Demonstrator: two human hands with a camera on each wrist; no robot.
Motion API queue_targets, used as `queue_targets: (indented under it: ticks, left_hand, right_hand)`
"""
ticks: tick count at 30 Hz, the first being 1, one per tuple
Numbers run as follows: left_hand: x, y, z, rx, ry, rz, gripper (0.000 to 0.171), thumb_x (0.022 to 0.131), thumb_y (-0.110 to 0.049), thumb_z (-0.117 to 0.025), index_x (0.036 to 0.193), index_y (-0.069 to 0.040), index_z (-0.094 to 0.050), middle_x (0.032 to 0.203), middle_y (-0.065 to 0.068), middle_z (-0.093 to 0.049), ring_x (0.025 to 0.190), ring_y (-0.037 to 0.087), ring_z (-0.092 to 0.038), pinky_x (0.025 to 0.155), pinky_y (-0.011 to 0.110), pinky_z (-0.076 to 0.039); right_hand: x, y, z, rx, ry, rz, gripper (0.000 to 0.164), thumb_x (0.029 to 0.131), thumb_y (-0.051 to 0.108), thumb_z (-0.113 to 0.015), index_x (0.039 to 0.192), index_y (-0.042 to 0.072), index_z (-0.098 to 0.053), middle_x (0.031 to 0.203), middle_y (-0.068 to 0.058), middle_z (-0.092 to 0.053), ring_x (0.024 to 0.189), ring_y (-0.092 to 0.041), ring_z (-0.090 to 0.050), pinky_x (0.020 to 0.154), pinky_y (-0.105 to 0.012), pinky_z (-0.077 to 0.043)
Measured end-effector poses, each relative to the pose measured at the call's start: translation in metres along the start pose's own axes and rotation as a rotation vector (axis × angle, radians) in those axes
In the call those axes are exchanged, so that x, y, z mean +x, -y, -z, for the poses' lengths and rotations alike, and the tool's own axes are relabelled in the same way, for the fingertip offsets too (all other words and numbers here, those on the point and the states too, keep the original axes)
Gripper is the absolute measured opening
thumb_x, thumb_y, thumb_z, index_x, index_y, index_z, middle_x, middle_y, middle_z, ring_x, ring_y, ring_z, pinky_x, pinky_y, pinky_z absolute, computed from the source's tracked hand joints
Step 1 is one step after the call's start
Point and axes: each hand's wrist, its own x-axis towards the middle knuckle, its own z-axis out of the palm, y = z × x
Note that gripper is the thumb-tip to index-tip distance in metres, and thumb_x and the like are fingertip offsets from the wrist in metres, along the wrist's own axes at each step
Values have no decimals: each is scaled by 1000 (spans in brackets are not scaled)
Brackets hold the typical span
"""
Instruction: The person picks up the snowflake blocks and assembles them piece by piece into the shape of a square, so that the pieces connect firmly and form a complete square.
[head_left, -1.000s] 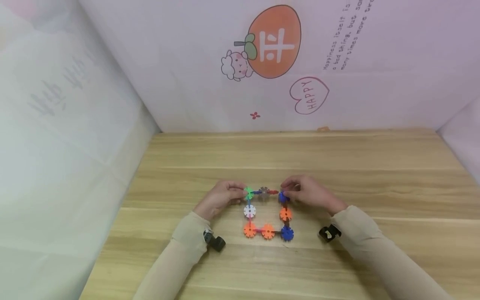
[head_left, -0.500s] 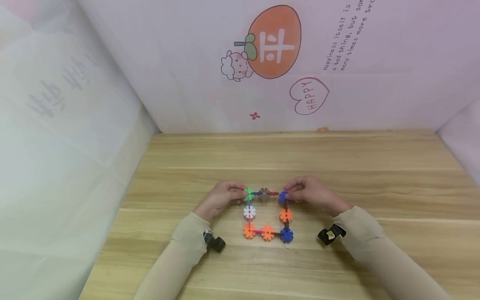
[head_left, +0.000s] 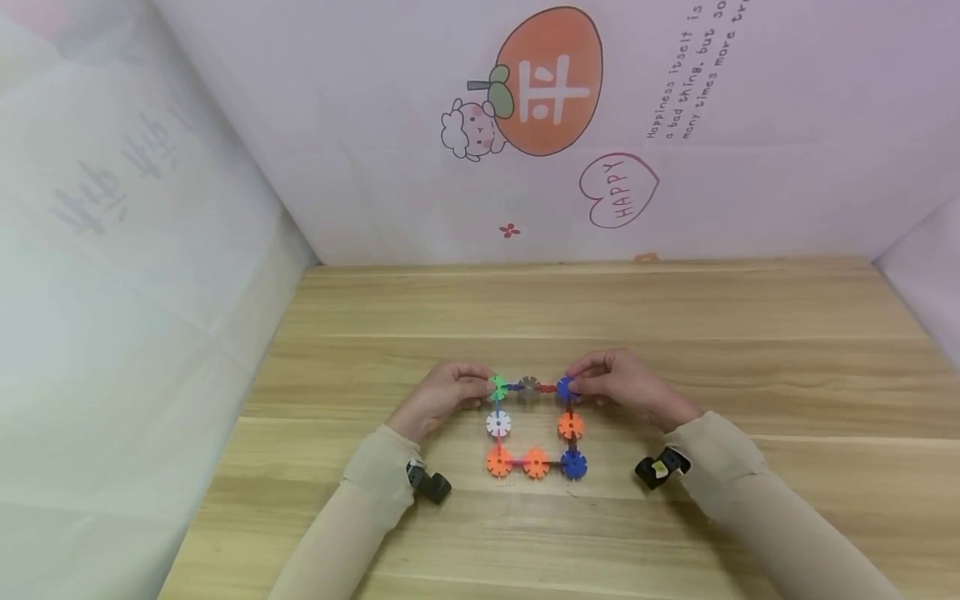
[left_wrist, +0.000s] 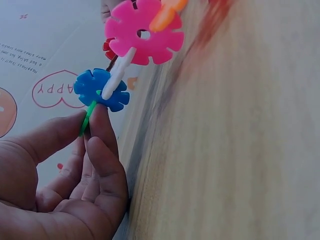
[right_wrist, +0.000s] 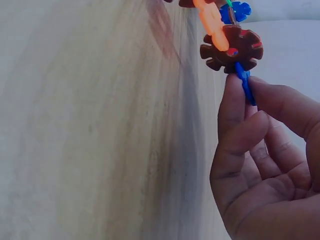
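Observation:
Notched plastic snowflake discs, linked edge to edge, make a square ring in the head view. My left hand (head_left: 442, 393) pinches the green disc (head_left: 498, 387) at the far left corner between thumb and finger. At the far right corner my right hand (head_left: 628, 385) pinches a blue disc (head_left: 565, 388). Between them run a grey disc (head_left: 529, 387) and a red disc (head_left: 547, 389) seen edge-on. The near side has orange discs (head_left: 536, 463) and a blue corner disc. A pink disc (left_wrist: 144, 32) shows close up in the left wrist view, a brown disc (right_wrist: 233, 49) in the right.
The ring is over a wood-grain tabletop (head_left: 420, 542). A printed white sheet (head_left: 405, 192) rises behind the table's far edge, and another plain sheet (head_left: 150, 350) stands at the left. Black cameras (head_left: 429, 482) sit on both wrists.
The right hand's blue corner disc has come up against the red disc, where a small gap showed one second ago. My left hand stays in place on the green disc.

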Motion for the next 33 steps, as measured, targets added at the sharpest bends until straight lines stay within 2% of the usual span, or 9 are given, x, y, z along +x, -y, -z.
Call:
queue_targets:
  ticks: [5,12,18,26,33]
  left_hand:
    - [0,-1,-1,3,0,2,24,92,-3,-66,115,2,-65,96,4,-70,86,12,-66,74,23,-55]
    - [0,-1,-4,20,-14,-3,24,91,-2,-66,115,2,-66,98,6,-70,86,12,-66,75,23,-56]
    - [1,-3,-8,30,-39,11,26,91,-5,-68,116,1,-66,103,9,-71,88,13,-67,78,24,-57]
    - [10,-7,-11,38,-53,2,27,89,-7,-70,115,-1,-66,103,10,-71,86,14,-68,75,22,-57]
    - [21,-12,-16,45,-79,3,26,88,-10,-72,112,-2,-69,106,10,-72,89,14,-69,82,25,-59]
  right_hand:
    - [0,-1,-2,0,-5,3,28,91,20,-71,114,5,-68,100,-6,-72,83,-18,-66,67,-30,-55]
    - [0,-3,-5,4,-28,-5,25,90,20,-72,112,7,-70,99,-5,-73,89,-17,-69,78,-31,-58]
    - [1,-4,-5,20,-35,-4,25,90,19,-72,112,5,-70,98,-6,-73,88,-18,-68,77,-31,-57]
    - [4,-1,7,23,-43,55,24,91,12,-69,114,3,-68,105,-9,-73,93,-21,-68,81,-31,-57]
    - [13,-6,15,22,-45,68,26,93,10,-66,116,-1,-66,103,-11,-73,90,-20,-70,79,-30,-58]
